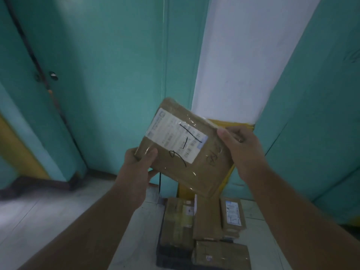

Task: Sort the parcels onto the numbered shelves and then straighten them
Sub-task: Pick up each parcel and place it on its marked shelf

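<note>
Parcel [187, 149], a flat brown packet with a white label [176, 135] (wrapped in glossy, likely slippery tape), is held up above the pile of parcels [204, 230], left hand [136, 162] pinching its near-left corner, right hand [239, 151] gripping its right edge; it looks light and slightly bendy.

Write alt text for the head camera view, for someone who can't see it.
Both hands hold up a flat brown parcel, tilted, its white label marked with handwritten digits; the left hand grips its lower left corner, the right hand its right edge. Below, more brown parcels lie stacked on the pale floor by teal walls.
</note>
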`<action>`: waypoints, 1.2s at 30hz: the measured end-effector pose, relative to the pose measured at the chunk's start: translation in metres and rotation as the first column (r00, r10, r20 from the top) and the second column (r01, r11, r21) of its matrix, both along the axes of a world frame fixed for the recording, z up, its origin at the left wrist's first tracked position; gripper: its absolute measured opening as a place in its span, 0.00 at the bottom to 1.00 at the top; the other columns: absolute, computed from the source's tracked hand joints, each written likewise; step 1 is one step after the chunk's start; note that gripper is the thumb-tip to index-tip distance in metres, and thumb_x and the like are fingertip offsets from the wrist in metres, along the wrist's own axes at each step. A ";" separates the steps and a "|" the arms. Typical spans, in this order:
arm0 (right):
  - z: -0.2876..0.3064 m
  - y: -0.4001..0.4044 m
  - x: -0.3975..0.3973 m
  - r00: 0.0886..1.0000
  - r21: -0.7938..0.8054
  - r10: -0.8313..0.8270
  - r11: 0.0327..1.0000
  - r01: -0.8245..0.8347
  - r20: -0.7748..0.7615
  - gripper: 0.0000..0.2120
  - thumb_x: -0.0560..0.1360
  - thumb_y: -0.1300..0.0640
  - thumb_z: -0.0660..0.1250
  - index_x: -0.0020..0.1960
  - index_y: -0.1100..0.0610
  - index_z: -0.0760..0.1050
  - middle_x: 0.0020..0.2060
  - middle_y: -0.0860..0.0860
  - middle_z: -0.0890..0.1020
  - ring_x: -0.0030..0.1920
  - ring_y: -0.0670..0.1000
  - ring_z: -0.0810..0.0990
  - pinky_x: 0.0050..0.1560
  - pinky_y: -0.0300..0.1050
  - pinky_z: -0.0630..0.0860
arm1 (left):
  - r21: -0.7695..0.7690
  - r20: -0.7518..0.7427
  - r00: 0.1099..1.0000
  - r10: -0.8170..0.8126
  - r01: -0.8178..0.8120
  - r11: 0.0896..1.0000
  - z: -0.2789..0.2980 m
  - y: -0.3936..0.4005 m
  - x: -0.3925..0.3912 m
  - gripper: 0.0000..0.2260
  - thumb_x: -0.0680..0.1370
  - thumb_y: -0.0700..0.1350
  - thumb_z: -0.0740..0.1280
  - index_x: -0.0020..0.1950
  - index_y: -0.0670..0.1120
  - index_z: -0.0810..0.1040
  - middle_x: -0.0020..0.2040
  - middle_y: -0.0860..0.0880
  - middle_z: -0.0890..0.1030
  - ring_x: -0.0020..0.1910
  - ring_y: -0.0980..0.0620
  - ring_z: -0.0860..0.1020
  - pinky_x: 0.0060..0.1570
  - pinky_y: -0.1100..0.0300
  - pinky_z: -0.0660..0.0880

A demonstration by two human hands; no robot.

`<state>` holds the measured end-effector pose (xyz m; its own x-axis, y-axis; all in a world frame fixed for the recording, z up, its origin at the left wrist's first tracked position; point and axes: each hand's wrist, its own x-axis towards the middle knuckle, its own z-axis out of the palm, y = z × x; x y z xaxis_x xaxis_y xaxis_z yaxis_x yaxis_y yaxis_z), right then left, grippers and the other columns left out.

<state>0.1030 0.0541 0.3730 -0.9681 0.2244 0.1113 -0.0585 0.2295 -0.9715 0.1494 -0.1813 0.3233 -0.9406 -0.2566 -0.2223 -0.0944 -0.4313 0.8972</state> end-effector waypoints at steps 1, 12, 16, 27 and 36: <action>0.007 0.001 -0.003 0.999 0.094 -0.026 0.995 0.028 -0.020 0.22 0.63 0.34 0.76 0.47 0.49 0.80 0.35 0.42 0.84 0.37 0.46 0.84 0.39 0.46 0.81 | -0.017 0.013 1.000 -0.010 0.011 1.000 -0.002 0.002 0.003 0.08 0.80 0.42 0.68 0.57 0.43 0.73 0.58 0.42 0.80 0.54 0.49 0.81 0.58 0.50 0.78; 0.036 0.037 0.004 0.993 0.534 0.118 0.839 -0.099 -0.001 0.22 0.69 0.40 0.75 0.61 0.43 0.76 0.51 0.37 0.80 0.48 0.39 0.80 0.48 0.40 0.76 | 0.201 0.241 0.869 -0.432 0.391 0.898 -0.031 0.056 0.023 0.26 0.69 0.53 0.74 0.65 0.47 0.77 0.57 0.41 0.85 0.58 0.37 0.82 0.59 0.31 0.75; 0.039 0.088 0.026 0.984 0.483 0.172 0.858 -0.177 0.056 0.15 0.71 0.47 0.75 0.57 0.42 0.79 0.47 0.38 0.84 0.48 0.39 0.83 0.53 0.44 0.79 | 0.234 0.211 0.871 -0.443 0.395 0.888 -0.041 0.095 0.031 0.26 0.70 0.54 0.73 0.65 0.47 0.77 0.56 0.41 0.85 0.58 0.37 0.81 0.58 0.30 0.75; 0.058 0.303 0.148 0.994 0.432 -0.096 0.900 0.065 0.049 0.28 0.72 0.51 0.76 0.68 0.41 0.69 0.53 0.36 0.82 0.51 0.37 0.80 0.50 0.36 0.74 | 0.179 0.071 0.818 -0.571 0.552 0.814 -0.012 0.312 0.061 0.22 0.69 0.53 0.72 0.63 0.56 0.78 0.53 0.46 0.86 0.54 0.40 0.83 0.53 0.35 0.79; 0.089 0.535 0.281 0.889 0.401 -0.453 0.827 0.394 0.062 0.17 0.70 0.48 0.78 0.57 0.41 0.79 0.44 0.42 0.86 0.45 0.47 0.86 0.49 0.50 0.83 | 0.222 0.010 0.534 -0.846 0.823 0.522 0.017 0.565 0.128 0.21 0.68 0.52 0.71 0.61 0.54 0.77 0.47 0.45 0.86 0.44 0.42 0.83 0.48 0.34 0.79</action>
<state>0.3839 0.5893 0.4621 -0.7986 0.5872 0.1320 0.2643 0.5393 -0.7996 0.2769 0.3838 0.3403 -0.6705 0.6858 -0.2832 -0.5787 -0.2446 0.7780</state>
